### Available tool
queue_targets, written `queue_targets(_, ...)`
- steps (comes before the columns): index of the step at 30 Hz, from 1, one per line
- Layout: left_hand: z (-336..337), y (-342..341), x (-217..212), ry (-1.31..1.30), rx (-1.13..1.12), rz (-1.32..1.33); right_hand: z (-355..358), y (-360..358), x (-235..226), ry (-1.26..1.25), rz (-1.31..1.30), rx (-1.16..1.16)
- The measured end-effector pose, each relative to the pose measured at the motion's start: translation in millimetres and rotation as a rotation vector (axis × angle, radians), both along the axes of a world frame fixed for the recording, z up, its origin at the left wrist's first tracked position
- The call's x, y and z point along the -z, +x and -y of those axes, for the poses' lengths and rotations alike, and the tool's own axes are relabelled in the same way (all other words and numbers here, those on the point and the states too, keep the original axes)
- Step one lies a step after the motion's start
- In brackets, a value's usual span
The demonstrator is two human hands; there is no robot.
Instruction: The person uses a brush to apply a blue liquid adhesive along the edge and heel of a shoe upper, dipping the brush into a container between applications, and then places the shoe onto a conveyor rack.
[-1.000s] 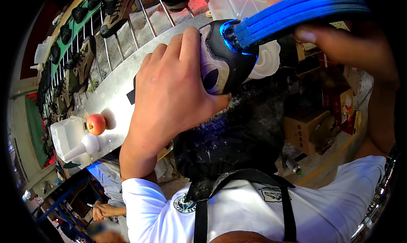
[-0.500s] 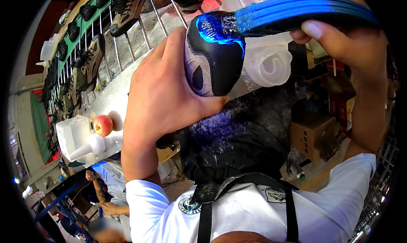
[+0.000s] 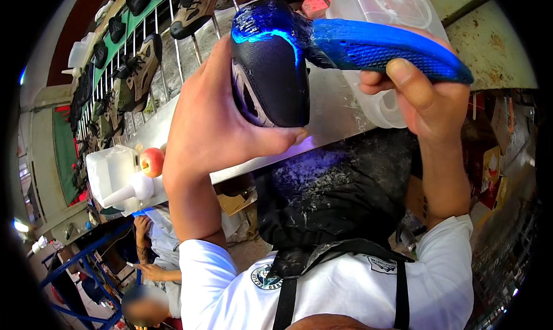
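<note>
My left hand (image 3: 210, 111) wraps round a black and taupe shoe upper (image 3: 273, 82), its thumb along the near end. A bright blue glow runs in a curved line across the upper's far part. From that part a long, curved shoe sole (image 3: 380, 45) extends to the right, its textured side lit blue. Where the two meet, the surface looks dark and glossy; I cannot tell how firmly they are joined. My right hand (image 3: 423, 91) grips the sole toward its free right end, thumb on the near side and some fingers hidden behind.
A metal bench (image 3: 340, 108) lies beneath my hands. At left are an apple (image 3: 152, 162), a white nozzle bottle (image 3: 135, 187) and a clear container (image 3: 103, 171). Shoes (image 3: 141, 74) line a wire rack behind. A translucent tub (image 3: 389, 7) stands far right. Another person (image 3: 161, 249) is at lower left.
My right hand has come left and lower with the sole, which now slopes down to the right and shows its textured side. The shoe upper has tilted, its glowing line facing me more.
</note>
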State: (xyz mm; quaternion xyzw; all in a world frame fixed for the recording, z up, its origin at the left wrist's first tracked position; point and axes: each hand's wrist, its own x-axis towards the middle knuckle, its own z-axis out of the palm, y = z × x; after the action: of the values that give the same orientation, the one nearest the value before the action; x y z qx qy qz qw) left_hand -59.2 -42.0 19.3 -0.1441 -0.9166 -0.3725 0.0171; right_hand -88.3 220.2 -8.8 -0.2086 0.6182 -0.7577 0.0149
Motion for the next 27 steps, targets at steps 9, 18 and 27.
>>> queue_targets(9,28.4,0.7,3.9,0.09,0.023,0.092,42.6,28.9,11.4,-0.072,-0.069,0.062)
queue_targets(18,42.9,-2.7,5.5,0.089,0.12,0.154,52.7,46.9,14.1,0.061,-0.184,0.111)
queue_targets(27,56.5,-18.8,12.7,0.168,0.261,0.146,60.4,48.9,35.5,-0.018,-0.208,0.065)
